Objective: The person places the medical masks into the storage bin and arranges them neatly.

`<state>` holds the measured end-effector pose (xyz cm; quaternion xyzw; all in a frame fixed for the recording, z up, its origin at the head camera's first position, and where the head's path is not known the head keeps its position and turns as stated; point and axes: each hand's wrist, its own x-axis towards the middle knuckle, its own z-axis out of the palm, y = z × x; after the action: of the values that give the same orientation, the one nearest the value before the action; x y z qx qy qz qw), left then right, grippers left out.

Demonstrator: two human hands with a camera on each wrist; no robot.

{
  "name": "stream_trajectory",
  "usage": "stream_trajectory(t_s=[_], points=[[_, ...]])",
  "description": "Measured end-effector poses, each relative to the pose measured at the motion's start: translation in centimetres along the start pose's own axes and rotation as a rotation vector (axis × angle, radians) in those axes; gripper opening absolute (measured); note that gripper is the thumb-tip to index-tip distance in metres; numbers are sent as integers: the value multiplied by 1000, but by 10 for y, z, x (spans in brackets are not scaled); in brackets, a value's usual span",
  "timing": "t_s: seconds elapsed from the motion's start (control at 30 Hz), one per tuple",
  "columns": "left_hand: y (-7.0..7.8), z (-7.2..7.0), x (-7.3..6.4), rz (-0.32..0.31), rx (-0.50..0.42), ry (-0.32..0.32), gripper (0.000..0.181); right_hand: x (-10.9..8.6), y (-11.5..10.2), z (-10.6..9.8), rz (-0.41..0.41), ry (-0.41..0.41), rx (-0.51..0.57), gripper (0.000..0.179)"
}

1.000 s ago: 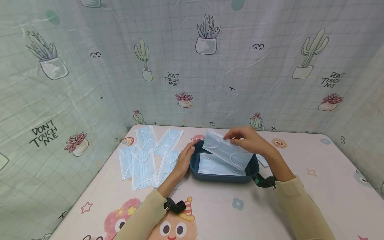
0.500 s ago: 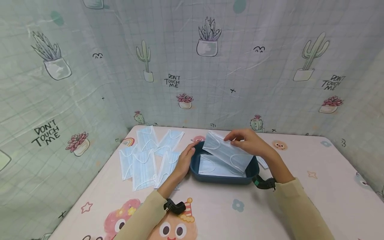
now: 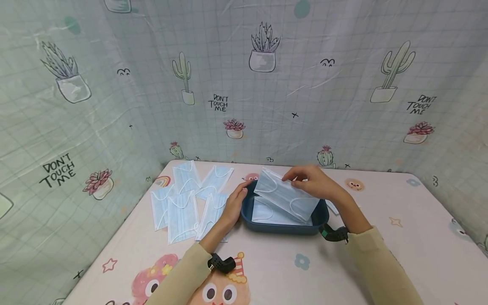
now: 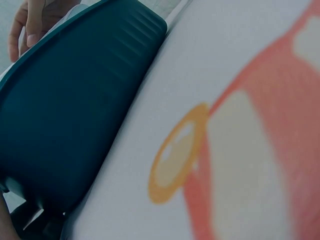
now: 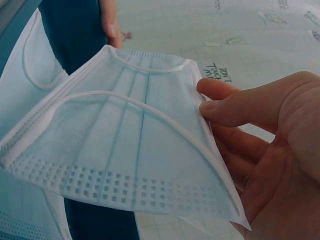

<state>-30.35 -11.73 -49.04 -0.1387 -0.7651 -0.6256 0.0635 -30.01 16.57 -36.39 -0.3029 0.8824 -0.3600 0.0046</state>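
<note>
- A dark teal box (image 4: 75,95) takes up the left side, slanted in view, short ridges marking its wall near the top corner.
- Past the box's upper edge, at top left, the right hand (image 4: 36,21) points its fingers downward.
- Beside the box lies the white desk (image 4: 185,55), printed with an orange-ringed oval (image 4: 177,155) and red-and-cream shapes (image 4: 280,125).

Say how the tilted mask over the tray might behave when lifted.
The tilted mask probably lifts easily, being a thin pleated sheet. It may flex only mildly: pinched at one edge, it looks nearly flat. Its loose ear loops could snag.
</note>
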Motion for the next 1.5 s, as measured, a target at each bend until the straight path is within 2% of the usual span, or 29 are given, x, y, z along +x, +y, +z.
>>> stream_trajectory(t_s=[0.27,0.4,0.5,0.63,0.83,0.97,1.13,1.3,1.4,1.5], points=[[1,-1,2,2,10,-2,43,0,-3,1,-17,2,1,29],[4,-3,2,-19,16,-19,44,1,-5,2,-35,-14,7,29],[4,-3,2,-11,6,-23,44,1,-9,1,-46,-27,12,29],[1,-2,2,5,-5,-3,42,0,-16,0,-53,-39,11,30],[0,-2,2,-8,5,3,42,4,-21,-5,-75,-56,-20,31],[0,-5,0,-4,3,14,43,12,-20,-6,-107,-140,-27,31],[-1,-6,-1,-26,-21,14,43,22,-18,-3,-86,-295,13,30],[0,-3,-1,-60,-35,8,44,33,-14,2,-68,-388,34,27],[8,-1,-2,-76,-32,-12,44,40,-10,3,-62,-439,63,25],[23,-1,-7,-78,-30,-27,44,46,-5,5,-52,-494,106,25]])
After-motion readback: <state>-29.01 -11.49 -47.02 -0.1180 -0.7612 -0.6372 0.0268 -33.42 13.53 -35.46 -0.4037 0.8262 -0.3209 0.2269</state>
